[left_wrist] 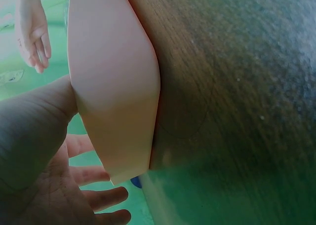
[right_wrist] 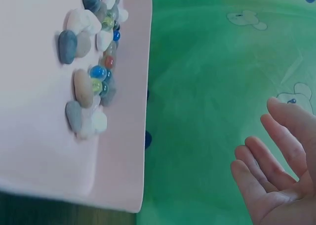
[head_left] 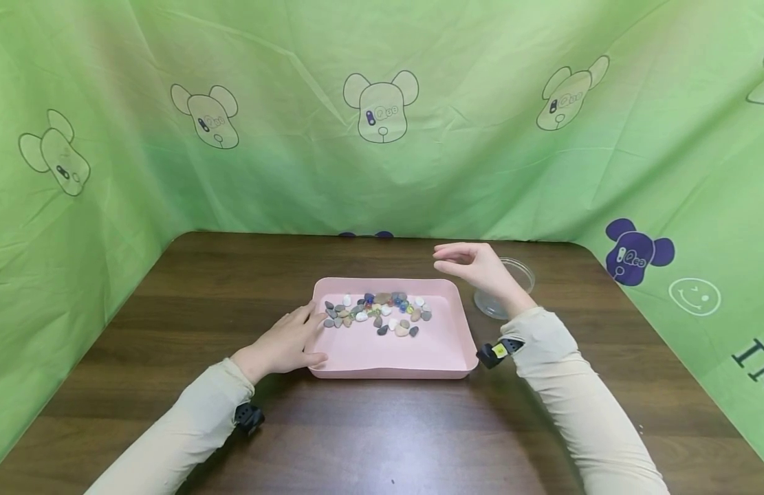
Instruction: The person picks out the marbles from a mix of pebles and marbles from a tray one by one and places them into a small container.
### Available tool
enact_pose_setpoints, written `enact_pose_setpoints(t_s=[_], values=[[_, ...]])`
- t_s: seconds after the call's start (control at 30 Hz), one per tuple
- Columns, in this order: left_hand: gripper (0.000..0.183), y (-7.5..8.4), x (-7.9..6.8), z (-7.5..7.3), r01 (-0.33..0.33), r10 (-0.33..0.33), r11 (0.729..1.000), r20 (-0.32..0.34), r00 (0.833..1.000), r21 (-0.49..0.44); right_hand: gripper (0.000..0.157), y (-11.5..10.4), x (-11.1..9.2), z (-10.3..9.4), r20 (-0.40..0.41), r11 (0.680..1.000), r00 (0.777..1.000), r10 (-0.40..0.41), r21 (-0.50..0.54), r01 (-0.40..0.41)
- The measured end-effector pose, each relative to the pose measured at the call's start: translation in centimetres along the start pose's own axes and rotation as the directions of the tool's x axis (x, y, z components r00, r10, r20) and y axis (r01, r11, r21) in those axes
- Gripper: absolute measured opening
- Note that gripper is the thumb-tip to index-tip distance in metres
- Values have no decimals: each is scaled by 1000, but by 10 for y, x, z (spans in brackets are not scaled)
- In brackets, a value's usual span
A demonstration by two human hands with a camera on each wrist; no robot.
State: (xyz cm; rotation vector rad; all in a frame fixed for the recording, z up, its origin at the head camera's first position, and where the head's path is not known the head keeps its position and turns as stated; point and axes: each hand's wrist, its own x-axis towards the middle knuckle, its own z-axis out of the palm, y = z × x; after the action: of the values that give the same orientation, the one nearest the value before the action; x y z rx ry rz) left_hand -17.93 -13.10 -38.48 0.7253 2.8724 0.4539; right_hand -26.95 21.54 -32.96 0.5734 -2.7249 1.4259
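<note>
A shallow pink tray (head_left: 369, 354) holds several grey, white and tan stones (right_wrist: 83, 89) mixed with coloured glass marbles (right_wrist: 98, 72). They lie mainly across its middle and far side. My left hand (head_left: 285, 346) rests at the tray's left edge, its fingers spread and the thumb near the front left corner. In the left wrist view, the thumb lies against the tray's rim. Beyond the tray's right side, my right hand (head_left: 481, 270) hovers above the table with fingers extended. Nothing shows between its fingers in the right wrist view. Partly behind that hand stands a clear round dish (head_left: 488, 306).
The tray stands on a dark wooden table (head_left: 382, 433). A green curtain (head_left: 282, 137) with bear drawings hangs behind the table and along both sides. Black straps with small devices are on both wrists.
</note>
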Motion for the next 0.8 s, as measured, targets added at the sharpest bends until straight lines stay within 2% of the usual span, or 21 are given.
enact_pose_setpoints(t_s=[0.37, 0.53, 0.8], values=[[71, 0, 0, 1, 1, -1, 1000, 4, 1000, -1, 33, 3, 13, 16, 75, 999, 997, 26, 29, -28], [72, 0, 1, 2, -6, 6, 1000, 9, 1000, 8, 34, 9, 15, 22, 135, 994, 988, 74, 72, -84], [72, 0, 1, 2, -1, 1, 1000, 5, 1000, 9, 34, 21, 22, 30, 192, 995, 980, 55, 69, -70]])
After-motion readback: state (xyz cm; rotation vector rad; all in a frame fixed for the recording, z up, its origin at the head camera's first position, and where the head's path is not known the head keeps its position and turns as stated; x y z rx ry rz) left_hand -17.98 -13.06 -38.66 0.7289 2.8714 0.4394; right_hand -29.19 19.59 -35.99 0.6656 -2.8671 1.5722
